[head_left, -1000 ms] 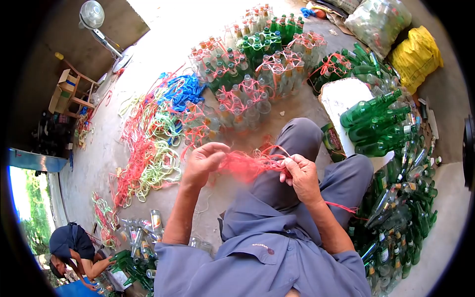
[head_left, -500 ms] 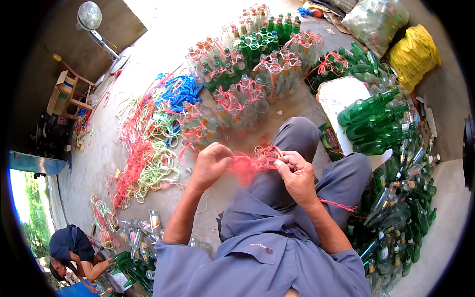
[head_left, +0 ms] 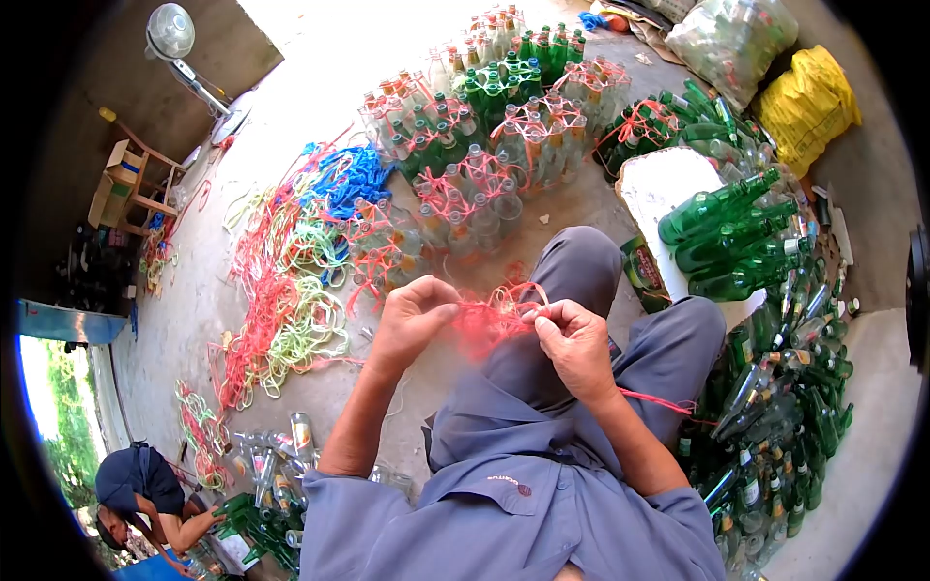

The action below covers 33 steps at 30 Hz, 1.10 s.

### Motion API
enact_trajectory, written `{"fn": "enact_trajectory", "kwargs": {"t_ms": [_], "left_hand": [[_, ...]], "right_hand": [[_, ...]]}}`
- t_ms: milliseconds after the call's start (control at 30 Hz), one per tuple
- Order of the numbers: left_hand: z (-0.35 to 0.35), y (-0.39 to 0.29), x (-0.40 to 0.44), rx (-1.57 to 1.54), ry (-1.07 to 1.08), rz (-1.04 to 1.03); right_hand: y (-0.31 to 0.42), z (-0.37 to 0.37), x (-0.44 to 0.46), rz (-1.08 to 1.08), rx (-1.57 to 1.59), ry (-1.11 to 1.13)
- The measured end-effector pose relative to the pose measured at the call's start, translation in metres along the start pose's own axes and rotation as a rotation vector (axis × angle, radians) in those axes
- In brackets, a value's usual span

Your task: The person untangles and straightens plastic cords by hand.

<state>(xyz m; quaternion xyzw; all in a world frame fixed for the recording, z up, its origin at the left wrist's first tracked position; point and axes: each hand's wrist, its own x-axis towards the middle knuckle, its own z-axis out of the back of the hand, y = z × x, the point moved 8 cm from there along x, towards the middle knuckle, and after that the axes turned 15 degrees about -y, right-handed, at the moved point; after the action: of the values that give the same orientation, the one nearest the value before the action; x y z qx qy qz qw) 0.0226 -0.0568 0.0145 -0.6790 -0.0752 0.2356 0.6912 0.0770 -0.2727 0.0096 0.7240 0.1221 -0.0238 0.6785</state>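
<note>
Pinches a partly blurred tangle of red plastic twine (head_left: 481,327) in the left hand (head_left: 405,324) on one side and the right hand (head_left: 573,351) on the other, over the left leg of the grey trousers (head_left: 583,263). Faces tied clusters of glass bottles (head_left: 475,205), with heaped multicoloured twine (head_left: 263,315) toward the left and piled green bottles (head_left: 804,416) at the right.

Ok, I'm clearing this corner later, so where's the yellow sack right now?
In the head view, the yellow sack is at the upper right, just below and right of the clear plastic bag.
</note>
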Motion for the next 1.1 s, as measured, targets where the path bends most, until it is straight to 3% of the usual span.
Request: {"fn": "enact_trajectory", "kwargs": {"t_ms": [300, 600, 867, 1100], "left_hand": [[-0.018, 0.001, -0.002, -0.027, 0.103, -0.024], [-0.025, 0.004, -0.003, -0.026, 0.136, 0.007], [-0.020, 0.005, -0.003, -0.119, 0.069, 0.057], [0.002, 0.035, 0.011, -0.472, -0.134, 0.104]], "right_hand": [[-0.012, -0.017, 0.001, -0.156, 0.121, 0.091], [-0.022, -0.032, 0.001, -0.112, 0.022, 0.195], [-0.012, -0.019, 0.002, -0.104, -0.029, -0.015], [-0.022, -0.012, 0.004, -0.188, 0.088, -0.137]]}}
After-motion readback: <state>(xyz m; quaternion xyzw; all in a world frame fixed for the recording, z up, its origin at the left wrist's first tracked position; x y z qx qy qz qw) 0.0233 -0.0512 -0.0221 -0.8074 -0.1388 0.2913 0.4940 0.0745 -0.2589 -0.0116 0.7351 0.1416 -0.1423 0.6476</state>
